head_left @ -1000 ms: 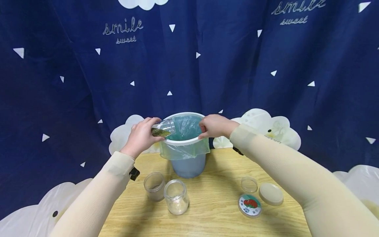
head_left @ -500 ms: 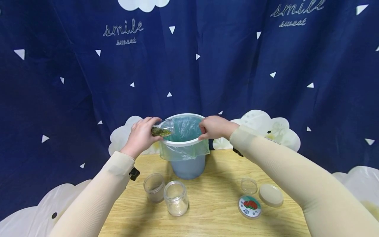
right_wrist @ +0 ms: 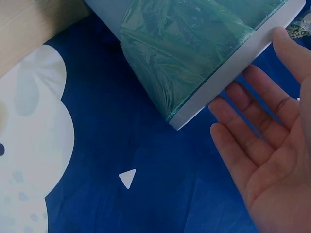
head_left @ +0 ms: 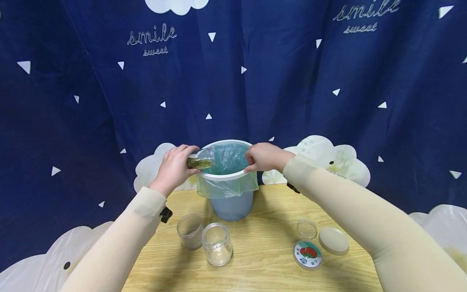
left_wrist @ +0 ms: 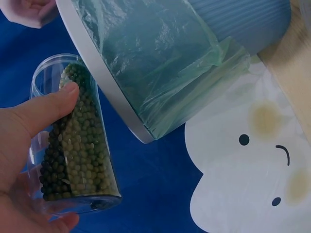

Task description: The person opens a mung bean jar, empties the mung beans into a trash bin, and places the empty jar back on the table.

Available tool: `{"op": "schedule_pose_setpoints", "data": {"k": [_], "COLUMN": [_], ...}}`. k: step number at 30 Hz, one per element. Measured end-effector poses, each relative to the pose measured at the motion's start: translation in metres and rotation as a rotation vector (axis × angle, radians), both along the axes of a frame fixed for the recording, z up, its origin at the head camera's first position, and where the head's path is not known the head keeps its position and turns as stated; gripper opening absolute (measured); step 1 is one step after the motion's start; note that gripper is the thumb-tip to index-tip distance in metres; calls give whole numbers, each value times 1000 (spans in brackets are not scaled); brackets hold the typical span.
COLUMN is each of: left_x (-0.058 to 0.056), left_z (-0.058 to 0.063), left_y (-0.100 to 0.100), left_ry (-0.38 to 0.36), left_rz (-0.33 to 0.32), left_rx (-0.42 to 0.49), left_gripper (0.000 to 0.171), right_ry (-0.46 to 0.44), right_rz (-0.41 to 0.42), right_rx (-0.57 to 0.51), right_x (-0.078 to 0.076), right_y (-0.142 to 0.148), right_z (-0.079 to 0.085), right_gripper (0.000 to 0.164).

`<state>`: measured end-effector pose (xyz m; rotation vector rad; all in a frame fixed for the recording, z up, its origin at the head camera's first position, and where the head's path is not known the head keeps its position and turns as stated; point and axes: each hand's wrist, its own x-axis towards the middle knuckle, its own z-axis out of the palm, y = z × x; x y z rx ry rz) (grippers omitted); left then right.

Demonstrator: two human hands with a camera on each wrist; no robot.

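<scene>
My left hand (head_left: 175, 167) grips a clear jar (left_wrist: 46, 80) part filled with green mung beans (left_wrist: 80, 155). In the head view the jar lies on its side, its mouth over the left rim of a blue bin (head_left: 232, 206). A translucent green bag (head_left: 228, 187) lines the bin and folds down outside it. My right hand (head_left: 266, 156) is at the bin's right rim. In the right wrist view its thumb and fingertips touch the white rim (right_wrist: 218, 90), the fingers loosely bent and spread.
Two clear jars without lids, one (head_left: 190, 231) beside the other (head_left: 217, 245), stand on the wooden table (head_left: 262, 251) before the bin. To the right lie a clear ring-like lid (head_left: 306, 229), a beige lid (head_left: 333, 240) and a tomato-printed lid (head_left: 307, 254). A blue curtain (head_left: 233, 81) hangs behind.
The mung beans have shifted inside the jar, their top surface now lying more level. Both hands keep nearly the same place at the bin.
</scene>
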<state>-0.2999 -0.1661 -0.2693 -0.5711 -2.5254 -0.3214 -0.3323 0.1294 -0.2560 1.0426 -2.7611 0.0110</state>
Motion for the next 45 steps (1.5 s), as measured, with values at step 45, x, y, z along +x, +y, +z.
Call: {"op": "schedule_pose_setpoints", "data": {"k": [45], "left_x": [5], "left_z": [1], "left_y": [5], "left_ry": [51], "left_rz": [-22], "left_rx": [-47], "left_gripper": [68], "right_ry": [-12], "right_rz": [-25], "right_rx": [7], "right_x": [0], "right_y": [-1], "right_z": [-1], "right_gripper": [32]}}
